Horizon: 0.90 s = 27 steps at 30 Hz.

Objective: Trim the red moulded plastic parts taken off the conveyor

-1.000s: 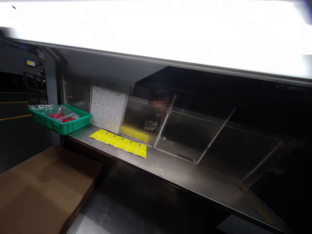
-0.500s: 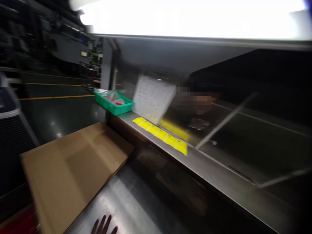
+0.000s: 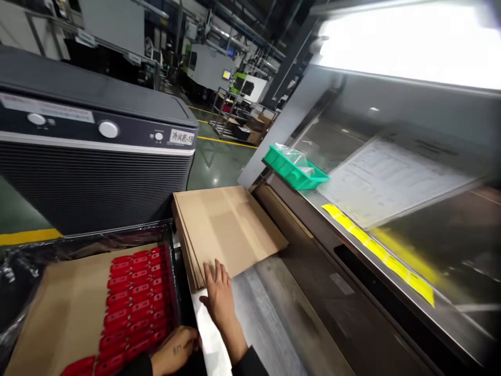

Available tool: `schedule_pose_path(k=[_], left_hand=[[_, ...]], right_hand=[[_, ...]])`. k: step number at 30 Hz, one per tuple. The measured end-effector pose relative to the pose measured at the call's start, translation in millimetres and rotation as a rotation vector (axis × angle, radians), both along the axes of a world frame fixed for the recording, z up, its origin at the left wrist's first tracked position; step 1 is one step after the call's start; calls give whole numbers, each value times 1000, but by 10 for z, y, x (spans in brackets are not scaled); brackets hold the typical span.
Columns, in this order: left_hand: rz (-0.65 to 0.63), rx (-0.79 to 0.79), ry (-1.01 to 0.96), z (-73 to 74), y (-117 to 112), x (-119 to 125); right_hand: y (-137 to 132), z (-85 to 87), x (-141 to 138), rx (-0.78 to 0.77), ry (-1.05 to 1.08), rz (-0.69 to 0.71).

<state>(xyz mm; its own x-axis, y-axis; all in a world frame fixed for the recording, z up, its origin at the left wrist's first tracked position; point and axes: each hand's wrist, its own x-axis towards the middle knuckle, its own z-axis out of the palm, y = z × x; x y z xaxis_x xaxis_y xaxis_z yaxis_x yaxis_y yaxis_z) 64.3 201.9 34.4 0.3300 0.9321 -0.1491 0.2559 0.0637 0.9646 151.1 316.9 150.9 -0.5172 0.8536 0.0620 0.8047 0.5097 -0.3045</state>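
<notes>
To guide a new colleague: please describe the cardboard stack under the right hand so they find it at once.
Find the large dark grey machine with the ribbed front. Right of it, on the grey metal table, lies the stack of flat brown cardboard sheets, the right hand resting on its near corner. Unlike the cardboard sheet beside it, no red plastic parts lie on it.

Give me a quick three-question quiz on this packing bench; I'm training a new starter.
1. True or false: the right hand touches the stack of cardboard sheets.
2. What colour are the parts in the box by the left hand? A blue, B red, C yellow.
3. What holds the plastic bag on the steel shelf?
Key: 1 true; 2 B; 3 the green tray.
</notes>
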Motion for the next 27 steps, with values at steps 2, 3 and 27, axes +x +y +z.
schedule_pose_path(k=[2, 3, 27], left_hand=[[113, -11, 20, 38, -148, -285], [170, -5, 30, 67, -206, -411], [301, 544, 608, 663, 938, -443]], right_hand=[[66, -93, -10, 36, -96, 41], [92, -131, 11, 56, -133, 57], [285, 590, 402, 513, 52, 142]])
